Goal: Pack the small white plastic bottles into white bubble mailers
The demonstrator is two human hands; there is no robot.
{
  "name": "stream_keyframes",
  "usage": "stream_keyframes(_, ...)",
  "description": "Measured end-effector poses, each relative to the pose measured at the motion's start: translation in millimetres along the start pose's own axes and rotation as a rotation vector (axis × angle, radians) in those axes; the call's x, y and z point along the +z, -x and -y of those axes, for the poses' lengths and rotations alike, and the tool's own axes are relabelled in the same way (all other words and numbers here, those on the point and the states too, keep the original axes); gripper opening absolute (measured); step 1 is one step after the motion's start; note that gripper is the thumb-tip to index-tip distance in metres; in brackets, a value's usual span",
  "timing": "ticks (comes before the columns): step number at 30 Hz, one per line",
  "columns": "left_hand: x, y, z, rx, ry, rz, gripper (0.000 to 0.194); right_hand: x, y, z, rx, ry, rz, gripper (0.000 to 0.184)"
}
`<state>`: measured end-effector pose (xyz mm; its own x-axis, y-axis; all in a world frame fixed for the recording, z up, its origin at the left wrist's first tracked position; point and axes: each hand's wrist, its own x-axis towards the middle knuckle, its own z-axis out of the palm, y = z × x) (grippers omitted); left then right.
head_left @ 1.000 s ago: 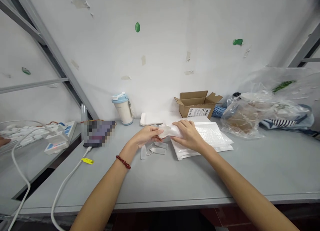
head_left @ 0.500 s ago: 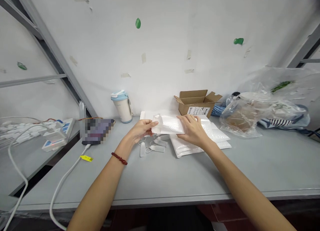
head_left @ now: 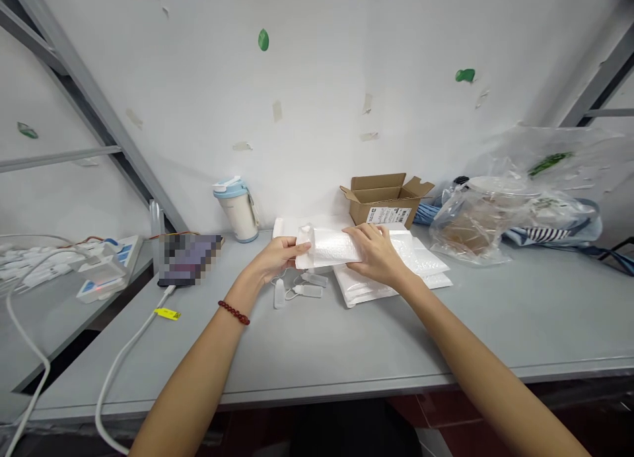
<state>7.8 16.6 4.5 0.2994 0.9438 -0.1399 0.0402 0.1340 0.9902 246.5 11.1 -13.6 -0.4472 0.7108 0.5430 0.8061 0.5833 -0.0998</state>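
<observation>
A small white bubble mailer [head_left: 329,247] is held level just above the desk between my two hands. My left hand [head_left: 281,257] pinches its left end between thumb and fingers. Around the right part of it my right hand [head_left: 374,253] is wrapped, fingers over the top. Several small translucent plastic tags with loops [head_left: 311,290] lie on the desk below my left hand. Under and beside my right hand rests a stack of white bubble mailers [head_left: 421,262]. Whatever may be inside the held mailer cannot be made out.
An open cardboard box [head_left: 384,199] stands against the wall, with a plastic bag [head_left: 465,226] holding containers to its right. At the back left is a blue-lidded tumbler [head_left: 236,209]. A blurred-out device [head_left: 191,260] lies at left, its white cable [head_left: 133,341] running over the desk edge.
The view has shifted slightly. The left end of the mailer now looks more closed around the translucent part seen there before. Both hands keep their hold.
</observation>
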Motion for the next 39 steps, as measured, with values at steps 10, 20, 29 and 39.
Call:
stream_keyframes(10,13.6,1,7,0.018,-0.251,0.0,0.021,2,1,7,-0.079,0.015,-0.032,0.042)
stream_keyframes(20,-10.3,6,-7,0.029,-0.47,-0.24,0.031,8,-1,-6,0.005,0.124,-0.137,0.038)
stream_keyframes(29,-38.1,14,-10,-0.453,-0.856,-0.039,0.034,6,-2,-13,0.159,-0.042,-0.193,0.033)
stream_keyframes(39,-34.6,14,-10,-0.314,-0.631,-0.067,0.016,10,-1,-10,0.141,0.071,-0.176,0.036)
